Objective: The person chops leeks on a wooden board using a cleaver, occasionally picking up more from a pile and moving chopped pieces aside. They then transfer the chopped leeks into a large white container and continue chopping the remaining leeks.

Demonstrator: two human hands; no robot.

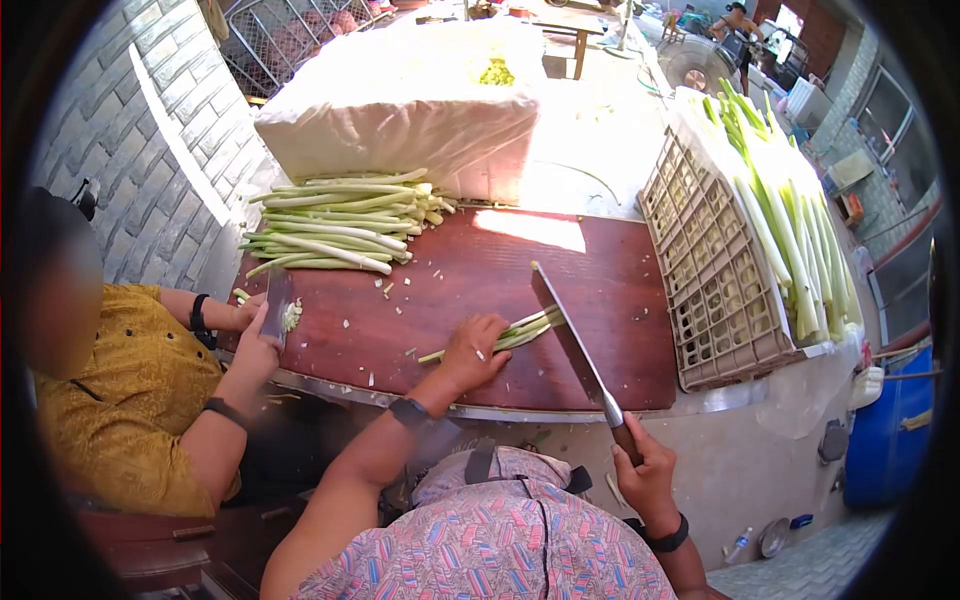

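Note:
On the red-brown board (610,240), my left hand (474,352) presses down on a few thin green stalks (528,328) that point to the right. A large knife (578,335) is in my right hand (646,470), its fingers wrapped round the wooden handle. The blade slants up and to the left, beside the right ends of the stalks. Small white bits are scattered over the board. Behind my left hand lies a pile of pale green stalks (340,222).
At the left, a co-worker in a yellow shirt (150,385) holds another knife (277,300) over chopped pieces. A plastic crate (705,270) with long green stalks (800,250) borders the board's right side. A cloth-covered block (400,125) stands behind. A blue barrel (890,430) is far right.

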